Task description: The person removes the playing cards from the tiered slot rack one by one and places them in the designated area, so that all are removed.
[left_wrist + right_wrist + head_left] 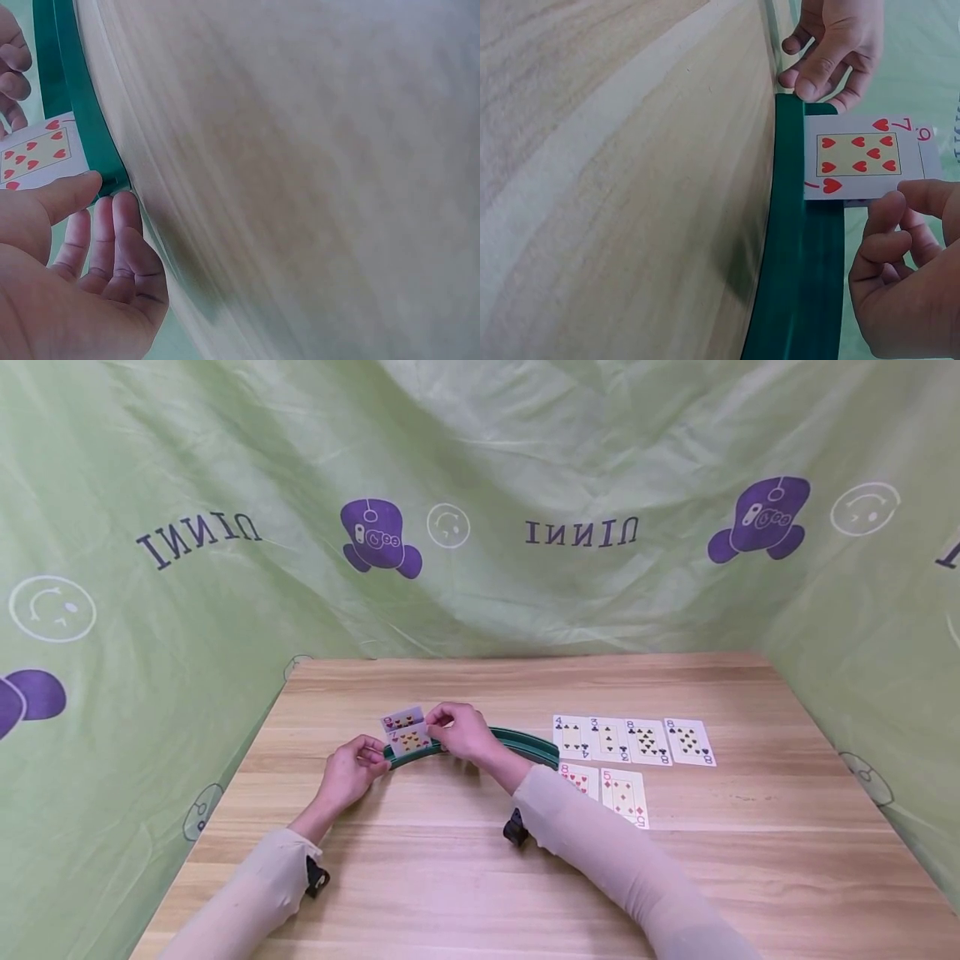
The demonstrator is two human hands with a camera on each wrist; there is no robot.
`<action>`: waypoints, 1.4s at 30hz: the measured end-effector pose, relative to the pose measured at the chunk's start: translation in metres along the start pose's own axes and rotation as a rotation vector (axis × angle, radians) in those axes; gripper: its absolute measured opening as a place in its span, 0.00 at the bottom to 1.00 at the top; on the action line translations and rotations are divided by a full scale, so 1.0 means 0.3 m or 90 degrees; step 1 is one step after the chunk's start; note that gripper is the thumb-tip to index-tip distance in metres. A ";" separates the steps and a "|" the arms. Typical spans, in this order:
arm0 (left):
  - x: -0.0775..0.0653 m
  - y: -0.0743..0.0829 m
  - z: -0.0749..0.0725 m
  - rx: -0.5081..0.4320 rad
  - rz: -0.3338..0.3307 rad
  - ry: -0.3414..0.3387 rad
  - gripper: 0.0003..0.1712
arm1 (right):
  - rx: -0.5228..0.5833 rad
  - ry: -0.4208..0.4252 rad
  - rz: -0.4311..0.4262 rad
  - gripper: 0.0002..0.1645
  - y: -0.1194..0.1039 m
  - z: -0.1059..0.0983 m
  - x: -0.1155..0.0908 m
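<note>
A curved green card holder (525, 745) lies across the middle of the table. The seven of hearts (410, 742) stands in it near its left end, and a nine card (403, 718) with red hearts rises behind it. My right hand (465, 731) pinches the seven's edge between thumb and index finger; the right wrist view shows the card's lower edge down in the green groove. At the holder's left end, my left hand (352, 772) grips the tip, thumb on one side and fingers (126, 210) on the other.
Face-up cards lie right of the holder: a four of clubs (572, 737), a three (609, 740) and two black eights in the back row. An eight of hearts (581, 779) and a five of diamonds (624, 797) lie in front. Green cloth (480, 602) hangs around the table.
</note>
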State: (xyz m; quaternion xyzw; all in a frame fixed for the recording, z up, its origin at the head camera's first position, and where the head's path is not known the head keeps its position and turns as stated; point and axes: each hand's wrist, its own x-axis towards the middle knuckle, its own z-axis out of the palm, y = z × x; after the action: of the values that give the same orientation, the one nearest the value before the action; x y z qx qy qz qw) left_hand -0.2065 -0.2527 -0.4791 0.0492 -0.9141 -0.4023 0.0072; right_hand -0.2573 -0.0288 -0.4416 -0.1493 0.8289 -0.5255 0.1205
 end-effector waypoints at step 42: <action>-0.003 0.007 -0.006 0.006 0.001 0.001 0.15 | -0.022 0.001 -0.025 0.07 0.028 -0.125 -0.086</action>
State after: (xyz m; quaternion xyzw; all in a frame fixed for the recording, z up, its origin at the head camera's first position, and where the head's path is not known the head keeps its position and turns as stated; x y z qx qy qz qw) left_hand -0.2057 -0.2526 -0.4763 0.0489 -0.9161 -0.3978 0.0077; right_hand -0.2477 0.0156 -0.4323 -0.1673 0.8346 -0.5137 0.1072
